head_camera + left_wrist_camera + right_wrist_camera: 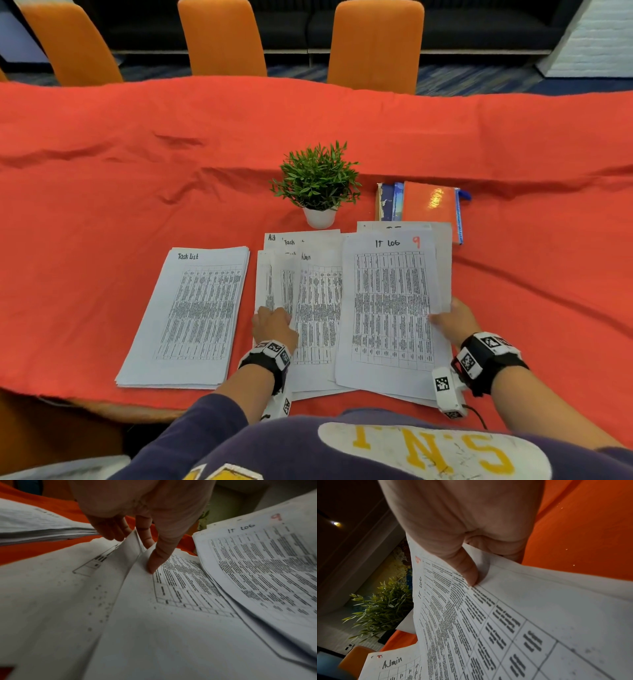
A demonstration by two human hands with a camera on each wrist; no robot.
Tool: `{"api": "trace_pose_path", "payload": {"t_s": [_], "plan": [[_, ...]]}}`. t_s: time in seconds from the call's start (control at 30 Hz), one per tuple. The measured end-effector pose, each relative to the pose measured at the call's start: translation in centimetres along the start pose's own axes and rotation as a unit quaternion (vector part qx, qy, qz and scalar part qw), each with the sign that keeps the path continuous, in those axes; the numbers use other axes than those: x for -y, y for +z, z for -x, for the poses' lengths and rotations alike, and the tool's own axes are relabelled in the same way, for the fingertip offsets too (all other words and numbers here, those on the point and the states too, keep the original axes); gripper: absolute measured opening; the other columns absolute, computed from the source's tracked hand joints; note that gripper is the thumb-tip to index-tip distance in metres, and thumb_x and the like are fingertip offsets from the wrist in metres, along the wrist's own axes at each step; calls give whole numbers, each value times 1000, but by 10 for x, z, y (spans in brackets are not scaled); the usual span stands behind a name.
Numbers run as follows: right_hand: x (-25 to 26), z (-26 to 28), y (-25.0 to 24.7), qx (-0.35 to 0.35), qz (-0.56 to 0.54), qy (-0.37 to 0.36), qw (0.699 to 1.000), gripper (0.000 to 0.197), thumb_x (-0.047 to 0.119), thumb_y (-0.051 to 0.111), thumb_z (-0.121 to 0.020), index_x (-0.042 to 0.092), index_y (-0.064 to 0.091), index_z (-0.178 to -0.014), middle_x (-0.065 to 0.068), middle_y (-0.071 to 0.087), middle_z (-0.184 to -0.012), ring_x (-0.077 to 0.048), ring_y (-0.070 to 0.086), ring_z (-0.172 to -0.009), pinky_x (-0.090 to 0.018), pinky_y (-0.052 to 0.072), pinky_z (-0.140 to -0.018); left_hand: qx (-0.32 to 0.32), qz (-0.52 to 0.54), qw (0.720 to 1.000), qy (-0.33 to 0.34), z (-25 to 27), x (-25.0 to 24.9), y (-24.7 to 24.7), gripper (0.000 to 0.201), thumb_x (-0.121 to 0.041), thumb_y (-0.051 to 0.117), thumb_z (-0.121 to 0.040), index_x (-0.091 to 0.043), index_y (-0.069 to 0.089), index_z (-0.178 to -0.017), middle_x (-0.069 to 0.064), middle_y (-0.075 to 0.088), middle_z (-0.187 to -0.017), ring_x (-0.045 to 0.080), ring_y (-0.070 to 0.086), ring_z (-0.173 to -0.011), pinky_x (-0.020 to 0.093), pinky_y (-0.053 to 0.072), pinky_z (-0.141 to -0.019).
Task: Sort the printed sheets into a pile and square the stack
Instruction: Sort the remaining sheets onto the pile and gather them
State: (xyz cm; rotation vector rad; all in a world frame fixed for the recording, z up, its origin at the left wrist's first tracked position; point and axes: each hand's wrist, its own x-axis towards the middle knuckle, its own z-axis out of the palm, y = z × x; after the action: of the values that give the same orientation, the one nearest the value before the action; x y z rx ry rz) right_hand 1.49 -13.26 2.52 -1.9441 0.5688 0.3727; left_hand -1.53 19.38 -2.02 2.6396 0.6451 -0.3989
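A squared pile headed "Task List" (191, 315) lies at the left on the red cloth. Beside it, loose printed sheets (317, 308) are fanned out, with "Admin" (392, 666) and "Task" headings showing. My left hand (274, 317) is at their left edge. In the left wrist view its thumb and fingers (111, 530) pinch a raised edge of one loose sheet (132, 545). My right hand (442, 317) holds the "IT Log" sheet (390, 308) marked with a red 9 by its right edge. Its thumb (467, 569) is on top and its fingers are hidden underneath.
A small potted plant (318, 185) in a white pot stands just behind the sheets. Notebooks with an orange cover (424, 205) lie to its right, partly under the far sheets. Several orange chairs (373, 44) line the table's far side. The near table edge (102, 404) runs just below the pile.
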Motion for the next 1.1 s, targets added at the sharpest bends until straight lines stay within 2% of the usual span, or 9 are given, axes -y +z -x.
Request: {"api": "trace_pose_path", "payload": {"t_s": [0.1,0.27,0.37,0.5,0.6,0.73,0.87,1.0,1.1], "plan": [[-2,-1,0,4,6,2,1000,45,-8,55,-87,4,51,-131,-18,61,-124,-24,54,-99,-37,43,-92,-1,33,999,41,2,-4,4,20,1,56,-75,-15,51,-85,7,40,-112,24,46,-103,28,45,-85],[-2,-2,1,4,5,8,1000,45,-8,54,-87,3,51,-131,-19,60,-124,-24,55,-98,-35,43,-89,48,96,994,36,0,-13,0,34,-6,55,-86,-5,49,-120,12,34,-129,23,53,-82,26,42,-67],[0,-2,2,8,15,10,1000,44,-4,55,-88,4,51,-131,-17,60,-125,-26,55,-100,-36,44,-90,36,141,988,49,-3,-20,-3,10,-19,55,-91,-12,48,-87,5,47,-91,17,44,-73,25,35,-60],[-5,-9,1,0,20,33,999,40,-1,56,-89,1,53,-129,-19,62,-123,-33,59,-108,-37,46,-92,10,154,986,57,-5,-25,-13,27,-8,44,-95,-18,36,-71,-1,43,-69,10,38,-56,25,37,-54],[-8,-14,-6,-15,-8,50,999,36,-3,55,-88,1,57,-124,-20,64,-116,-32,62,-97,-43,49,-93,-15,138,987,80,1,-31,-36,18,3,38,-90,-13,43,-82,6,53,-73,17,43,-55,28,39,-50],[-11,-23,-24,-59,-28,68,996,38,-5,55,-87,2,57,-125,-22,64,-117,-37,62,-105,-50,47,-97,-88,101,979,150,12,-36,-82,24,7,38,-84,-16,44,-88,5,55,-71,21,46,-53,29,37,-46],[-7,-29,-48,-122,-48,78,988,37,-5,55,-87,0,55,-124,-20,63,-117,-39,60,-108,-49,46,-97,-134,192,951,201,20,-36,-125,25,6,39,-84,-18,47,-90,4,55,-69,22,48,-52,31,38,-46],[6,-31,-62,-147,-52,62,986,30,2,58,-88,-2,56,-118,-23,61,-120,-37,60,-104,-39,46,-86,-104,336,912,210,22,-41,-143,19,5,43,-88,-13,48,-89,5,52,-69,13,43,-52,25,35,-47],[17,-30,-59,-135,-33,53,989,28,14,61,-87,1,60,-112,-25,62,-120,-39,61,-108,-45,50,-91,-47,427,882,191,28,-51,-139,21,8,44,-88,-10,48,-97,2,61,-90,13,54,-73,21,45,-60]]}}
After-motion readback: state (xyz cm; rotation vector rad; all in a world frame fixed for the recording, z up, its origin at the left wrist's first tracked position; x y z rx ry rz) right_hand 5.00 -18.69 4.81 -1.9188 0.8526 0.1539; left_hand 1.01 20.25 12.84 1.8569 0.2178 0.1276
